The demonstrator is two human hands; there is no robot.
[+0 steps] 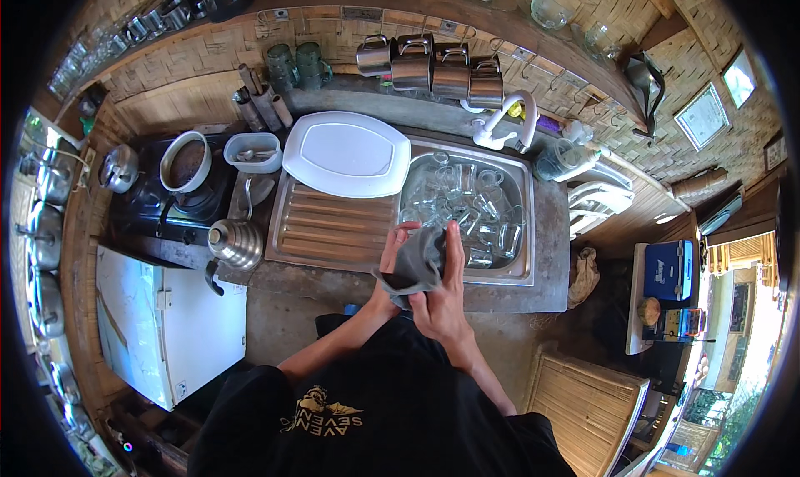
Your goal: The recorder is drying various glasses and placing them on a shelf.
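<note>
A grey cloth (409, 261) is bunched between both my hands in front of the counter's edge. My left hand (386, 292) grips it from the left, and my right hand (445, 308) presses on it from the right with the fingers pointing up. Whether something is wrapped inside the cloth cannot be seen. Just beyond lies a steel sink basin (530, 227) piled with several clear glass mugs (465, 180). To its left is the ribbed drainboard (328, 227), with a white oval platter (350, 152) lying over its back part.
A white faucet (497, 127) rises behind the sink, below hanging steel mugs (431, 71). On the left stand a gooseneck kettle (236, 246), a plastic container of cutlery (253, 155) and a stove (140, 211) bearing a pot (185, 162). A white chest-like appliance (203, 327) is below.
</note>
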